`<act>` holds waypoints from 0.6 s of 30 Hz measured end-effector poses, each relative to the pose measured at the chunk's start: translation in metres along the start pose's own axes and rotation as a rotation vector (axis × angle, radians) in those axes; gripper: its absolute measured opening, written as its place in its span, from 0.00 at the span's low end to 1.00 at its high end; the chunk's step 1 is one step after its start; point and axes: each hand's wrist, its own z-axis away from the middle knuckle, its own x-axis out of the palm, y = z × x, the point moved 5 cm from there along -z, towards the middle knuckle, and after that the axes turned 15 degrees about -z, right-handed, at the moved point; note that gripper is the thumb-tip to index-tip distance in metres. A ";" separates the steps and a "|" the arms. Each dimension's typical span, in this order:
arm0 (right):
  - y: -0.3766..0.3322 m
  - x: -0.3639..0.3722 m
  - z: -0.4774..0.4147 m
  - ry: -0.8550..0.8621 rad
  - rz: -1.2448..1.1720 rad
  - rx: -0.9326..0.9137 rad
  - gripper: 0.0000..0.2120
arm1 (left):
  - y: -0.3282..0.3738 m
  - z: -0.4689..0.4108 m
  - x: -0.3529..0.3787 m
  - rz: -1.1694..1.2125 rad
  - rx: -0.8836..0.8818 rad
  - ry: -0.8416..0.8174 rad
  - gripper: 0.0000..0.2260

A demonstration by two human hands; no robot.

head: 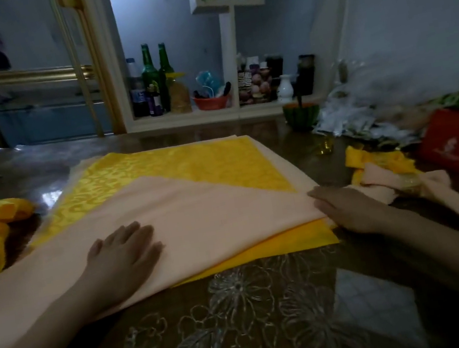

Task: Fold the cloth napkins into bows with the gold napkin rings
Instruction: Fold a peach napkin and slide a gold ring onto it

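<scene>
Under the left grip point(123, 252), which lies flat with straight fingers, the peach napkin point(213, 213) is folded over a yellow napkin point(190, 165) on the worktop point(247, 322), while the right grip point(346, 206), fingers straight too, touches its right corner.

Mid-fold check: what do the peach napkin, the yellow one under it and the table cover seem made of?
Peach napkin: plain matt woven cloth, probably; it drapes softly without sheen. Yellow napkin: glossy damask-like fabric; its woven swirl pattern catches light. Table cover: likely clear embossed plastic; shiny, with raised flower outlines.
</scene>
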 end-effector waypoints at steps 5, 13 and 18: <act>0.024 -0.020 -0.019 0.161 0.021 0.120 0.17 | 0.003 0.004 -0.001 0.033 0.011 0.027 0.24; -0.067 -0.007 -0.038 0.245 0.068 -0.127 0.18 | -0.002 -0.001 -0.016 0.105 0.030 0.047 0.21; -0.164 0.040 -0.074 0.053 -0.069 -0.291 0.17 | -0.048 -0.028 -0.038 0.178 -0.138 -0.057 0.23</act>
